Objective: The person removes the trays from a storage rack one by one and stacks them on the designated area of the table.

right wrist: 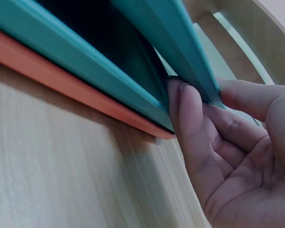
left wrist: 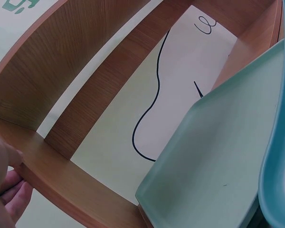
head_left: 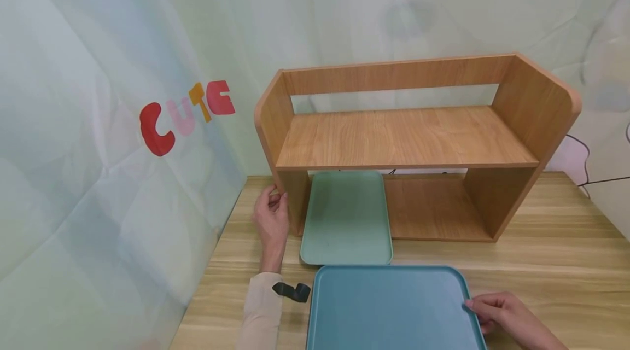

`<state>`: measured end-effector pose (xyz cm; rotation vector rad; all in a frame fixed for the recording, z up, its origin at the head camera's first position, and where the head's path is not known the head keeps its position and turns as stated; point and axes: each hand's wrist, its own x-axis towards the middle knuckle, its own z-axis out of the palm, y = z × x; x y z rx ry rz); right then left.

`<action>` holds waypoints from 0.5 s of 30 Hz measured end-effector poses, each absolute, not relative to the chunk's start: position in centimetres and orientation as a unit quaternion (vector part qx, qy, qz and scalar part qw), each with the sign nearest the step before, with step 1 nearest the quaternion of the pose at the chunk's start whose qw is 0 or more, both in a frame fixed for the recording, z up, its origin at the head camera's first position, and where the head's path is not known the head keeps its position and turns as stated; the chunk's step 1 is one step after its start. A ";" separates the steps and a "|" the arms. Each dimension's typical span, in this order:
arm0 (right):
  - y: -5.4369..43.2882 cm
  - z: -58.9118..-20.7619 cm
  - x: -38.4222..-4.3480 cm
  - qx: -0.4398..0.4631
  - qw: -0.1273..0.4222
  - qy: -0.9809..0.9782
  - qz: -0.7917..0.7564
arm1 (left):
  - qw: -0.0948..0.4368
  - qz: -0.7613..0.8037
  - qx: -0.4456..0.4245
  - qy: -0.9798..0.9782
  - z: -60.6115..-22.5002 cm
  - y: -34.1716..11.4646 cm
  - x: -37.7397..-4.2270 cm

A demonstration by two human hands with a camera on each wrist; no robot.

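Note:
My left hand [head_left: 272, 219] is at the left side panel of a wooden desktop shelf [head_left: 408, 134], its thumb and curled fingers at the panel's edge [left wrist: 80, 202]. My right hand [head_left: 509, 314] pinches the right rim of a blue tray [head_left: 394, 306], thumb above and fingers beneath. In the right wrist view that rim is raised over another teal tray [right wrist: 85, 71], which lies on an orange tray [right wrist: 85, 95]. A light green tray [head_left: 346, 219] lies in the left part of the shelf's lower compartment, its front end sticking out towards the blue tray.
The shelf stands at the back of a wood-grain table [head_left: 551, 262], against a pale printed curtain [head_left: 354, 11]. Colourful letters [head_left: 157, 128] show on the left curtain. A dark strap [head_left: 292, 291] sits on the left sleeve [head_left: 261, 311].

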<state>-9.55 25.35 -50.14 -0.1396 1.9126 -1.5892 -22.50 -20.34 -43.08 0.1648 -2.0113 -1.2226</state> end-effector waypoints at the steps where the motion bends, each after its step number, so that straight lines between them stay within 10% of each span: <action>1: 25.3 -50.1 -9.5 -0.050 0.315 0.739 -0.593 | 0.382 -0.479 0.064 -0.788 -43.1 -20.3 -22.5; 15: 24.5 -49.5 -9.5 -0.070 0.245 0.818 -0.515 | 0.384 -0.468 0.063 -0.793 -43.1 -20.4 -22.5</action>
